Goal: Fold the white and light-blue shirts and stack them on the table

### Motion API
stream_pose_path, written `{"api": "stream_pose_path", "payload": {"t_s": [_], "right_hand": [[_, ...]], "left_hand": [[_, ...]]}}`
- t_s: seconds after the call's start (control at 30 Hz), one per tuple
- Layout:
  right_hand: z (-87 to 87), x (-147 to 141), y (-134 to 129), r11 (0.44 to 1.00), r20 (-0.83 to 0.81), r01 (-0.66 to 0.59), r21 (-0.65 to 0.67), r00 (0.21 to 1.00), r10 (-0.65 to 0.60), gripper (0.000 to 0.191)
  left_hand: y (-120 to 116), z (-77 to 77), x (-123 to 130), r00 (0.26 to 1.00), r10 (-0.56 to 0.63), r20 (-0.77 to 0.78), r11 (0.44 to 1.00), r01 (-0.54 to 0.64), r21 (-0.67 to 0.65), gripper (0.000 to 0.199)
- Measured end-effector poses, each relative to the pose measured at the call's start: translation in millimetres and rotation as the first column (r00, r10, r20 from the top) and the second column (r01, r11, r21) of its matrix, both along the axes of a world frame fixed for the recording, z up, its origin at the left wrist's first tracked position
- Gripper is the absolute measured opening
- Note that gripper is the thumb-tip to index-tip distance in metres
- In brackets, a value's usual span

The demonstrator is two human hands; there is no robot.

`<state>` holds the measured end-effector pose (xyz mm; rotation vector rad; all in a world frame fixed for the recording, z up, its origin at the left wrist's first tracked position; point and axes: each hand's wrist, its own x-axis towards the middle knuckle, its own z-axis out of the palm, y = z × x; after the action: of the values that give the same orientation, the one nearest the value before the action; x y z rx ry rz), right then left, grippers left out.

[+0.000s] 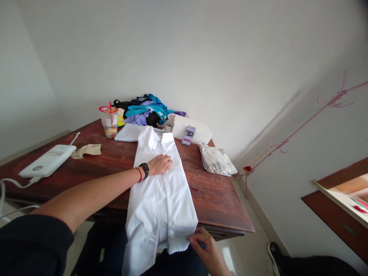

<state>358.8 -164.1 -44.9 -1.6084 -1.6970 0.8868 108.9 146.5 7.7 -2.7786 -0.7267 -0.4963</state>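
Observation:
A white garment (pixel 179 191) with a collar lies lengthwise on the dark red wooden table (pixel 212 195), its lower end hanging over the front edge. On its middle, just below the collar, rests my left hand (pixel 161 165), its fingers together and curled on the cloth; whether they grip a fold is hidden. Beside the garment's lower right corner, my right hand (pixel 205 245) pinches the hem between thumb and fingers. Another piece of white cloth (pixel 126 132) is partly under the collar end.
Piled clothes (pixel 152 109), a cup with a straw (pixel 109 122) and a white box (pixel 201 132) stand along the back. To the left are a white power bank (pixel 48 161) and brown paper (pixel 87 150). A plastic-wrapped packet (pixel 217 160) lies right, near a pink rack (pixel 301 124).

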Motion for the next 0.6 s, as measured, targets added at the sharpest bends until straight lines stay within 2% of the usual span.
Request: {"api": "stream_pose_path", "payload": {"t_s": [0.23, 0.33, 0.47, 0.53, 0.6], "right_hand": [[0.3, -14, -1, 0.997, -0.12, -0.045, -0.057, 0.992, 0.038, 0.054], [-11.0, -11, -8, 0.984, -0.127, -0.076, -0.161, 0.99, 0.055, 0.057], [-36.6, 2, -29, 0.947, 0.009, -0.041, -0.32, 0.999, 0.047, 0.062], [-43.4, 7, -40, 0.941, 0.041, -0.002, -0.337, 0.999, 0.016, 0.064], [-41.0, 7, -49, 0.943, 0.007, 0.033, -0.331, 0.999, -0.032, 0.063]], "left_hand": [[-1, 0.6, 0, 1.0, 0.02, 0.003, 1.0, -0.02, -0.004, 0.02], [0, -0.2, 0, 1.0, 0.015, 0.018, 1.0, -0.015, -0.012, 0.021], [2, -1.9, 1, 0.999, 0.004, 0.043, 1.0, -0.004, -0.01, 0.021], [2, -2.3, 1, 0.999, 0.003, 0.05, 1.0, -0.003, -0.009, 0.021], [1, -1.9, 0, 0.999, 0.0, 0.045, 1.0, 0.001, -0.017, 0.021]]}}
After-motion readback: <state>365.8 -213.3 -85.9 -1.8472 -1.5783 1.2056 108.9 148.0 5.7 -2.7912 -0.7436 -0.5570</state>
